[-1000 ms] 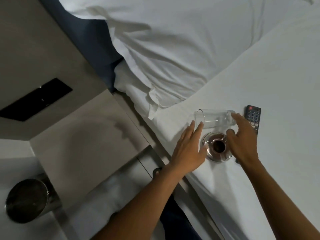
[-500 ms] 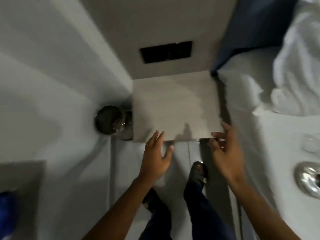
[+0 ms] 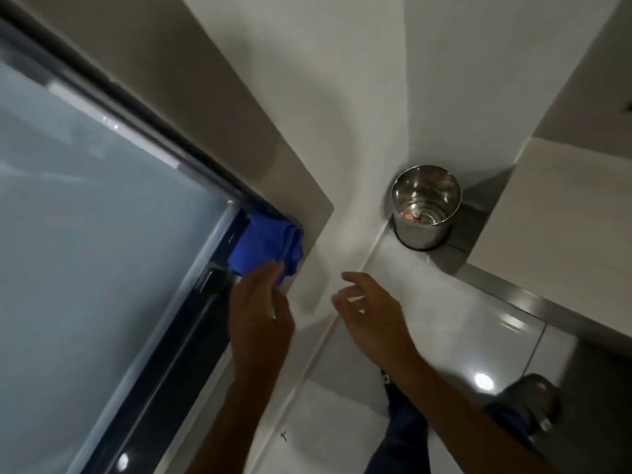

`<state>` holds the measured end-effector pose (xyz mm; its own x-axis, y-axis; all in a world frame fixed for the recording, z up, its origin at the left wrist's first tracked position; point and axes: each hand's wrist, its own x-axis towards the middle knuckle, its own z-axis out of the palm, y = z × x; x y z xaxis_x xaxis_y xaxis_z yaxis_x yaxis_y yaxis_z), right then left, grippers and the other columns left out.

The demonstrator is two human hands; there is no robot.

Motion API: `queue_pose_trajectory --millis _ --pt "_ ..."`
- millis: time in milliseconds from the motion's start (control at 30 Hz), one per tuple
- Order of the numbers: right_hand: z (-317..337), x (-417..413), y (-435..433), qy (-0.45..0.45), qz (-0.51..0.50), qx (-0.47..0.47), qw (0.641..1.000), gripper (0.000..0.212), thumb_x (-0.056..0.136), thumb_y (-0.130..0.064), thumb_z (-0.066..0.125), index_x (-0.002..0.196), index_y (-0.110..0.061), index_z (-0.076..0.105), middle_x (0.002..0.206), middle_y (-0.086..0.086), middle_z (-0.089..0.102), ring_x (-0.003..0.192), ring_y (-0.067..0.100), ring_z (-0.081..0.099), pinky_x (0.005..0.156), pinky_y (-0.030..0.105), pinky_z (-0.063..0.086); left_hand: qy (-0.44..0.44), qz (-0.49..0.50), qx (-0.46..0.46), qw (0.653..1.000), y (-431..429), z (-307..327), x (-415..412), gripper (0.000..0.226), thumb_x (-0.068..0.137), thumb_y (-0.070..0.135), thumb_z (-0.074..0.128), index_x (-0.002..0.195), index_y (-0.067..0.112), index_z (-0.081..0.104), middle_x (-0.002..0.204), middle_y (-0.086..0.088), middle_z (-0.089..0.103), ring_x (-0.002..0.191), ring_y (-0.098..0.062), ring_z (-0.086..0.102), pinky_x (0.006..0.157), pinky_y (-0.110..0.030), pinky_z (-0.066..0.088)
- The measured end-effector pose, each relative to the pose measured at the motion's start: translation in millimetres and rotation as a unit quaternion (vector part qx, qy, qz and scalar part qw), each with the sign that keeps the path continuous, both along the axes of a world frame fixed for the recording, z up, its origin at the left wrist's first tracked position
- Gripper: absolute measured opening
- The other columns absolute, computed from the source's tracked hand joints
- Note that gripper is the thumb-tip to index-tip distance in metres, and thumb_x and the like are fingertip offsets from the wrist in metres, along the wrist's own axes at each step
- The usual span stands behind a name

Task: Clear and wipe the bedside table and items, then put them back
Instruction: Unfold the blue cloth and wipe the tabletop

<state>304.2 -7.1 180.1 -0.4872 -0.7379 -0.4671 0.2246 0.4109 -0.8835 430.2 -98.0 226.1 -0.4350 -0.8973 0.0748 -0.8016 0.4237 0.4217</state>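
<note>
A folded blue cloth (image 3: 265, 246) lies in the corner of a dark window sill, against the white wall. My left hand (image 3: 261, 313) is right below it, fingertips touching or almost touching the cloth's near edge, fingers apart, nothing gripped. My right hand (image 3: 371, 314) hovers open to the right over the floor, holding nothing. The bedside table (image 3: 564, 241) shows as a beige slab at the right edge. The bed and the items on it are out of view.
A shiny steel waste bin (image 3: 425, 206) stands on the floor in the corner beside the table, with scraps inside. A large window pane (image 3: 95, 254) fills the left. My legs and dark sandals (image 3: 526, 405) stand on glossy white floor tiles.
The view has swung left from the bed, past the bedside table, to the window. Both hands left the glass and ashtray on the bed; my left hand now reaches the blue cloth.
</note>
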Motion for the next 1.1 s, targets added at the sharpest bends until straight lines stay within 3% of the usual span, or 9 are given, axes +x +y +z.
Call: queue_pose_trajectory --millis 100,300,567,633,733,800,867,1000,1100 --pt "9 14 -47 -0.016 -0.001 0.007 1.000 0.049 0.086 -0.040 0.068 0.129 -0.024 0.054 0.106 -0.007 0.063 0.087 0.006 0.063 0.071 0.014 0.049 -0.052 0.025 0.054 0.997 -29 2 27 0.039 0.090 0.019 0.044 0.128 0.014 0.055 0.124 -0.012 0.062 0.115 -0.027 0.059 0.095 -0.049 0.053" --pt "8 26 -105 -0.044 -0.074 0.051 0.995 0.078 0.069 -0.056 0.077 0.130 -0.022 0.042 0.119 0.004 0.062 0.105 0.022 0.061 0.088 0.041 0.055 -0.079 0.009 0.068 0.994 -23 -18 23 0.057 0.084 -0.009 0.062 0.137 0.006 0.051 0.133 -0.016 0.061 0.128 -0.033 0.053 0.110 -0.053 0.040" --pt "-20 15 -98 -0.213 -0.122 0.031 0.969 0.015 0.074 -0.016 0.076 0.076 -0.011 0.062 0.077 0.007 0.068 0.074 0.023 0.066 0.065 0.034 0.055 -0.002 0.035 0.030 0.999 -24 -19 18 0.032 0.088 0.003 0.065 0.120 0.006 0.064 0.114 -0.017 0.068 0.110 -0.035 0.061 0.095 -0.051 0.050" --pt "-27 3 -73 -0.255 -0.119 0.023 0.959 0.013 0.075 -0.015 0.076 0.080 -0.008 0.066 0.082 0.010 0.072 0.079 0.028 0.070 0.072 0.039 0.057 0.000 0.024 0.011 1.000 -20 -19 6 0.029 0.091 0.011 0.066 0.118 0.002 0.063 0.115 -0.020 0.066 0.110 -0.038 0.060 0.093 -0.044 0.045" --pt "-37 -23 -24 -0.291 -0.132 -0.005 0.948 0.029 0.073 -0.020 0.075 0.099 -0.008 0.072 0.097 0.013 0.077 0.089 0.029 0.073 0.074 0.039 0.060 0.030 0.034 0.160 0.986 -5 -29 -33 0.055 0.091 0.036 0.065 0.136 0.010 0.050 0.132 -0.012 0.059 0.119 -0.026 0.057 0.100 -0.043 0.046" --pt "-44 -42 10 -0.307 -0.159 -0.015 0.938 0.025 0.074 -0.018 0.074 0.098 -0.011 0.074 0.095 0.010 0.078 0.085 0.025 0.075 0.066 0.031 0.059 0.054 0.057 0.290 0.954 8 -39 -61 0.068 0.084 0.046 0.068 0.140 0.016 0.045 0.125 -0.011 0.065 0.107 -0.022 0.064 0.086 -0.034 0.054" --pt "-51 -62 44 -0.317 -0.192 -0.016 0.929 0.020 0.075 -0.012 0.073 0.096 -0.011 0.075 0.094 0.009 0.078 0.082 0.023 0.075 0.061 0.028 0.058 0.073 0.062 0.379 0.920 26 -51 -86 0.057 0.085 0.038 0.072 0.135 0.020 0.051 0.114 -0.008 0.070 0.094 -0.016 0.067 0.071 -0.025 0.054" --pt "-66 -105 113 -0.281 -0.223 -0.014 0.933 0.021 0.078 -0.009 0.071 0.095 -0.021 0.073 0.085 -0.004 0.078 0.071 0.009 0.073 0.052 0.018 0.053 0.094 0.065 0.507 0.854 74 -75 -139 0.035 0.086 0.021 0.073 0.119 0.016 0.066 0.112 -0.009 0.073 0.099 -0.028 0.070 0.089 -0.052 0.058" --pt "-77 -134 159 -0.258 -0.240 0.009 0.936 0.030 0.077 -0.020 0.073 0.106 -0.026 0.068 0.100 -0.003 0.076 0.087 0.013 0.072 0.066 0.026 0.055 0.108 0.041 0.558 0.822 112 -89 -176 0.027 0.088 0.016 0.069 0.115 0.017 0.068 0.113 -0.009 0.073 0.100 -0.028 0.071 0.085 -0.047 0.059"
